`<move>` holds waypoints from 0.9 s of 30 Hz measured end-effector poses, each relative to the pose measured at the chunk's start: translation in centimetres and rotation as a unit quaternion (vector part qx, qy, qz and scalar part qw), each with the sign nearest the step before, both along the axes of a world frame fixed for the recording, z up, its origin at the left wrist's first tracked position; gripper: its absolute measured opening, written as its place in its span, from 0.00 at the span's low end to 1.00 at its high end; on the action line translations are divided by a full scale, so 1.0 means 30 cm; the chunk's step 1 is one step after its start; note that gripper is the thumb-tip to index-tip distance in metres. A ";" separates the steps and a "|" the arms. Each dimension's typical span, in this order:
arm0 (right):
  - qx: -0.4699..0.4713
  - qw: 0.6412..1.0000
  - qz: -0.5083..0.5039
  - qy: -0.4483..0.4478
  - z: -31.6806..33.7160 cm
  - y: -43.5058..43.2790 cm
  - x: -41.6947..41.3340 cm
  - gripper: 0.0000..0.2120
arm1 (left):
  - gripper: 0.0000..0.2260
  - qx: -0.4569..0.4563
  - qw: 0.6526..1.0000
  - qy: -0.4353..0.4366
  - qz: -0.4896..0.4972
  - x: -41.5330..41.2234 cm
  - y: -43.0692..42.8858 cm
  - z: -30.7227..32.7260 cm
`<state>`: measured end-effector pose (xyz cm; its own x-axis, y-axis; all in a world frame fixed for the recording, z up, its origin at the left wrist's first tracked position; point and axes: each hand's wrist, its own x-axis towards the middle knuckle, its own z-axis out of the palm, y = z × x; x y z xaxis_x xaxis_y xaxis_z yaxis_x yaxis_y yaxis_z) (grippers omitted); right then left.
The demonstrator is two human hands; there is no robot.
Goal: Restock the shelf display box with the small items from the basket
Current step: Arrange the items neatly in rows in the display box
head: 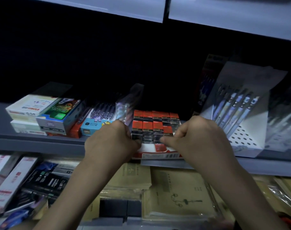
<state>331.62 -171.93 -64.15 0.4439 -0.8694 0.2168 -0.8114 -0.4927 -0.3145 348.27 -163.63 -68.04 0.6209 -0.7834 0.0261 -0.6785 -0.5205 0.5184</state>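
We are in a stationery shop, where grey shelves (33, 141) run in tiers, crowded with packaged goods that face outward. We see pen cartons (98, 122), a display box (158, 154) of small red packs (147, 126) and a white pen stand (241, 138). On the tier below lie brown wrapped notebooks (174, 193).

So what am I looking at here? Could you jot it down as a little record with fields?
place: shop shelf of stationery
display box: red and white, at the shelf's front edge
small boxes: red and black, in rows inside it
left hand: fingers curled at the rows' left end; grip blurred
right hand: fingers curled at the front right; grip blurred
beside: pen rack on the right, pen boxes on the left
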 end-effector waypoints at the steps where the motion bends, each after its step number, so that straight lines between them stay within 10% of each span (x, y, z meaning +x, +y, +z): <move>1: 0.012 0.999 -0.017 0.037 0.006 0.009 0.016 0.25 | 0.16 -0.003 1.000 0.007 -0.003 0.001 -0.001 -0.002; 10: 0.179 0.980 -0.019 0.090 0.039 -0.021 0.075 0.23 | 0.15 -0.036 0.997 0.068 -0.004 0.009 0.006 -0.015; 27: 0.191 0.982 -0.002 -0.003 0.083 -0.031 0.010 0.15 | 0.19 -0.047 0.998 0.052 -0.006 0.011 0.009 -0.018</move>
<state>331.91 -172.85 -61.66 0.4394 -0.8898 -0.1234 -0.8109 -0.3338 -0.4805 348.60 -163.36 -68.57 0.6147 -0.7879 0.0352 -0.6243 -0.4588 0.6323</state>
